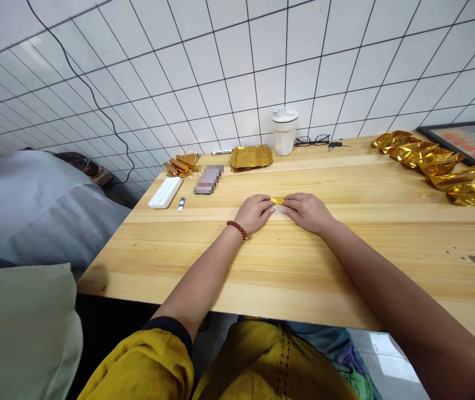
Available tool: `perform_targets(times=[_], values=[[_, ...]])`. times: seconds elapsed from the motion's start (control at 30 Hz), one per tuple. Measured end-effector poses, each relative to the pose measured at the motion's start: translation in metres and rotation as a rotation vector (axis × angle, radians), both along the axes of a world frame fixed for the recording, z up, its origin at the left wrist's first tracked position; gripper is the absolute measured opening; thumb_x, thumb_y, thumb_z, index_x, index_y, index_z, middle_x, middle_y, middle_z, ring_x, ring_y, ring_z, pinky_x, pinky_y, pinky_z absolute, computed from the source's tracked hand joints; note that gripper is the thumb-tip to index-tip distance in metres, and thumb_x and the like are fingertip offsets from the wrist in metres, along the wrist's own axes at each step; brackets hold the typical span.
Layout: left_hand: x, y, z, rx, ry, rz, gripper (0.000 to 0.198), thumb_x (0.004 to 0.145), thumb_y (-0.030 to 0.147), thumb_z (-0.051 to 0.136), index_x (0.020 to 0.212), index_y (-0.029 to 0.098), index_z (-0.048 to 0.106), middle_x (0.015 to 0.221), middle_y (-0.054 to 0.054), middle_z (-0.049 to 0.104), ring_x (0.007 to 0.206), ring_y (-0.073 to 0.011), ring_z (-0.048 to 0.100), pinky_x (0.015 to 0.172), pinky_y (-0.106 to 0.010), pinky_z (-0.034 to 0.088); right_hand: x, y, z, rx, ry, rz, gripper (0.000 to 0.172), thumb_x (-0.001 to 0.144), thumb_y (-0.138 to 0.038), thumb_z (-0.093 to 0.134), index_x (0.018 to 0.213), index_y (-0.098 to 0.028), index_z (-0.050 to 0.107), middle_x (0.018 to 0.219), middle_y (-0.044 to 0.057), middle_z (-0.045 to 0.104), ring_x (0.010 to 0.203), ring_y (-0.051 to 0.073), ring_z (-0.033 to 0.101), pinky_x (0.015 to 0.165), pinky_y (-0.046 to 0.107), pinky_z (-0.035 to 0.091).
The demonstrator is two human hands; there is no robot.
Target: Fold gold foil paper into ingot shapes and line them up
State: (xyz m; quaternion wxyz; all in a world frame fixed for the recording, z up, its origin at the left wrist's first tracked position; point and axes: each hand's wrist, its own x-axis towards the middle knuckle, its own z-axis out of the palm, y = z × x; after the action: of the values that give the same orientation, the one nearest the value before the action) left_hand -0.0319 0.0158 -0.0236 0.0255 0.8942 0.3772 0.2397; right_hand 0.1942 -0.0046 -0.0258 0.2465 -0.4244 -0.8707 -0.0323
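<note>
A small piece of gold foil paper (pixel 278 200) lies on the wooden table (pixel 204 266), mostly covered by my fingers, with a pale underside or edge showing below it. My left hand (pixel 255 213) grips its left end, fingers pressed together; a dark red bead bracelet (pixel 238 228) circles that wrist. At the opposite end, my right hand (pixel 307 213) pinches the foil in the same way. Beyond my hands sits a stack of gold foil paper (pixel 251 158). A row of folded gold foil pieces (pixel 437 162) runs along the right side of the table.
At the back stand a white lidded cup (pixel 284 132), glasses (pixel 312 140) and keys (pixel 339 145). On the left lie foil strips (pixel 182 165), a blurred phone-like object (pixel 209 179), a white case (pixel 165 193), a small tube (pixel 181 204) and a marker (pixel 221 151). Another person (pixel 37 211) is at the far left.
</note>
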Motion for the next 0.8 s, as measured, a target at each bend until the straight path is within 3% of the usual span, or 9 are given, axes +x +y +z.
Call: perform_targets(times=[0.8], values=[[0.001,-0.0016,0.002,-0.007,0.005,0.012,0.025,0.095,0.03,0.057,0.111,0.021,0.073,0.12,-0.01,0.069,0.114,-0.0243,0.063,0.101,-0.043,0.05,0.0005,-0.0002,-0.0013,-0.007,-0.005,-0.009,0.034,0.097,-0.036,0.048,0.113,-0.02,0.074,0.118,0.011,0.072,0.108,0.027,0.066,0.091,0.041,0.051]])
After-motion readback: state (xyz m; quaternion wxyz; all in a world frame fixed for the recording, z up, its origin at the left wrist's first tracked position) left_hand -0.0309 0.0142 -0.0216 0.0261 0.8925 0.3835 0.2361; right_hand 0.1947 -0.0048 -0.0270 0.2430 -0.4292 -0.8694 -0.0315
